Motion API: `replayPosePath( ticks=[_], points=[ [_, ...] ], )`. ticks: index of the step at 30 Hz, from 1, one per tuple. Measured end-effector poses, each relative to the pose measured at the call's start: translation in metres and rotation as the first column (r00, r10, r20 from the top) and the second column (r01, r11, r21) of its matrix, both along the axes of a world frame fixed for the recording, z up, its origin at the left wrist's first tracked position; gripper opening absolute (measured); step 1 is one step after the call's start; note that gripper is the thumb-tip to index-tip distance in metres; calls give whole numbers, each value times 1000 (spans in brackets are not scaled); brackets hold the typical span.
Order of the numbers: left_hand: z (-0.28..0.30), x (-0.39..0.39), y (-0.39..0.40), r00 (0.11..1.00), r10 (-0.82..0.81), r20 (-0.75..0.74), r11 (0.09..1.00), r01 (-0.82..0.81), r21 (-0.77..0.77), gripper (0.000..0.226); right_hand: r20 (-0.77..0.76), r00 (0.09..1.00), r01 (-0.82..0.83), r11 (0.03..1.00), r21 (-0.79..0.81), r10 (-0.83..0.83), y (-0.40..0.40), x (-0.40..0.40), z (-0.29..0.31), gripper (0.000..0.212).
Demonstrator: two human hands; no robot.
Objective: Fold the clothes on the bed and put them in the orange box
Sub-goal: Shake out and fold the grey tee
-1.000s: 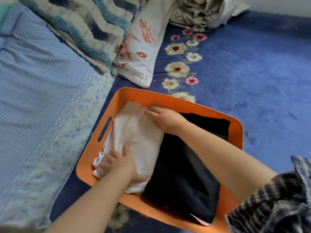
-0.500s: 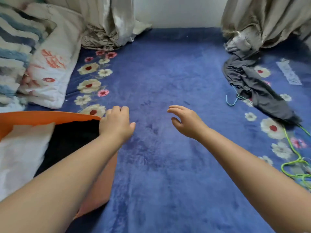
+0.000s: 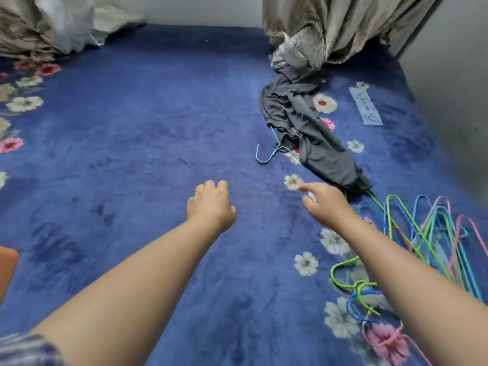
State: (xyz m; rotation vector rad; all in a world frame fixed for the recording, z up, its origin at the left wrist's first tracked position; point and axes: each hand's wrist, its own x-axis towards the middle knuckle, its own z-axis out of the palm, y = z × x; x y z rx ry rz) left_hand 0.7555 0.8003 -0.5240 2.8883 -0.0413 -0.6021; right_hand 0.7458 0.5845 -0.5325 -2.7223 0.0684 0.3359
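A crumpled grey garment [image 3: 309, 128] lies on the blue flowered blanket [image 3: 145, 133] at the right, still hung on a blue wire hanger [image 3: 266, 155]. Both my arms stretch forward above the blanket. My left hand [image 3: 211, 204] hovers mid-frame with loosely curled fingers and holds nothing. My right hand [image 3: 326, 203] reaches toward the lower end of the grey garment, fingers relaxed and empty, a short way from it. Only a corner of the orange box [image 3: 6, 270] shows at the left edge.
A heap of coloured wire hangers [image 3: 422, 241] lies on the blanket at the right, under my right forearm. Beige curtains [image 3: 330, 25] hang down at the back right, more bedding [image 3: 39, 27] at the back left. A grey wall [image 3: 454, 88] bounds the right side.
My hands have left the folded clothes in the orange box and the view has swung right. Both arms now reach toward the grey garment; the box has slid almost out of sight.
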Motion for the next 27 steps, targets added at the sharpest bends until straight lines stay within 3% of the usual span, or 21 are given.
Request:
replayPosePath(
  ticks=[7, 8, 15, 21, 24, 27],
  points=[
    [-85, 31, -23, 997, -79, 14, 996, 79, -46, 53, -76, 995, 58, 993, -98, -66, -48, 37, -65, 43],
    [-125, 45, -40, 993, -114, -17, 992, 113, -51, 53, -107, 989, 89, 987, -134, -103, -67, 50, -96, 45],
    [-184, 61, -57, 975, -222, 1, 973, 221, 70, 67, -2, 973, 221, 940, -258, -230, -81, 95, -147, 62],
    [-205, 69, -63, 973, -229, -31, 963, 231, 139, 68, 141, 938, 347, 872, -345, -318, -84, 111, -174, 30],
    [-202, 72, -64, 970, -231, -72, 961, 240, 139, 68, 156, 942, 332, 885, -327, -296, -71, 98, -173, 37],
    [-197, 73, -65, 969, -223, -105, 967, 234, 102, 68, 66, 954, 301, 927, -226, -293, -58, 77, -164, 36]
  ],
)
